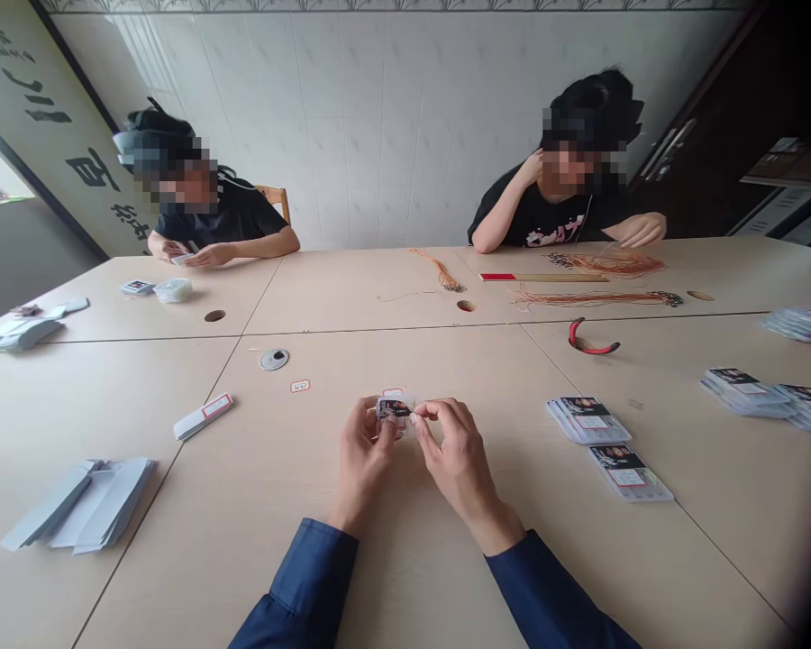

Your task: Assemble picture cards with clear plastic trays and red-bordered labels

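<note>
I see two arms in blue sleeves (314, 572) reach in over the tan tbl (263, 559), nearest of all. The L hand (367, 446) grips a sm. clear case (393, 408) w/ a black card in it, thumb on the front. The R hand (454, 442) has thumb & pointer pinched on the case's right edge; too tiny to tell if a loose bit is there too. The case is up off the tbl, b/w the hands, nr the middle. Off to the left is a messy pile of white strips (85, 505). On the right a low case stack (631, 473) sits just in front of a 2nd case stack (587, 420). Back on the left, a sm. white bundle (204, 417) w/ a red-edged label lies alone. Way over right are more cases (747, 393). Past the hands: a red-edged tag (300, 386), then a round silver disc (274, 360). Over right is a bent red tool (593, 340). Farther back, orange strings (601, 298) lie in bunches nr a red & tan stick (544, 278). Two ppl sit at the far side. The left co-worker (226, 216) holds a sm. pale thing in both hands, w/ a clear tub (173, 289) close by. The right co-worker (558, 203) has one hand at the head & the other by the strings. Behind them is a pale tile wall (378, 126).
</note>
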Demonstrator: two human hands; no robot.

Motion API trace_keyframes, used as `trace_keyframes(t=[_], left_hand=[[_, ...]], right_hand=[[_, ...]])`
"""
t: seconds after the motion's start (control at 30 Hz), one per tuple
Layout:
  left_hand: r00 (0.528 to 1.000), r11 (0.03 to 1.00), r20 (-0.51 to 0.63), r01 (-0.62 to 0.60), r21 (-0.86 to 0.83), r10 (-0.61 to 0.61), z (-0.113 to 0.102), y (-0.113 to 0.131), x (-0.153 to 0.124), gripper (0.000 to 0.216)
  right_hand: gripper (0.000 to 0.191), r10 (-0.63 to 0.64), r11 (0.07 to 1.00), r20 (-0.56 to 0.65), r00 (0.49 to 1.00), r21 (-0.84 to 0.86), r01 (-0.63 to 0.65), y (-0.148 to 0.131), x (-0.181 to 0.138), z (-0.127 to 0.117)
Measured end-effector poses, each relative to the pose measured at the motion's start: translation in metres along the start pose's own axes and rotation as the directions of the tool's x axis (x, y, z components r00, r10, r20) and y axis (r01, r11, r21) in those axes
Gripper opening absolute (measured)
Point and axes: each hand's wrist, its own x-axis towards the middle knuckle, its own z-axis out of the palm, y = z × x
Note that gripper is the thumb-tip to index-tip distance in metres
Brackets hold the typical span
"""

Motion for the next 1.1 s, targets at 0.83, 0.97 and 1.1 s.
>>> trace_keyframes(t=[0.83,0.97,1.1], left_hand=[[0.999,0.998,0.004,-0.033,-0.056,0.033,0.0018,0.0042,-0.0016,0.025],[1.0,0.994,0.024,0.005,-0.11,-0.002,0.0006,0.005,-0.0012,0.025],[0.997,0.989,0.047,0.068,-0.129,-0.062,-0.0012,0.0034,0.0002,0.03]], right_hand=[[0.009,0.007,1.0,-0.005,1.0,0.013,-0.007,-0.0064,-0.0022,0.0019],[0.008,0.038,0.997,-0.013,0.999,0.062,-0.038,-0.0044,-0.0019,0.0027],[0.017,0.174,0.977,-0.112,0.978,0.14,-0.158,-0.0002,-0.0012,0.0022]])
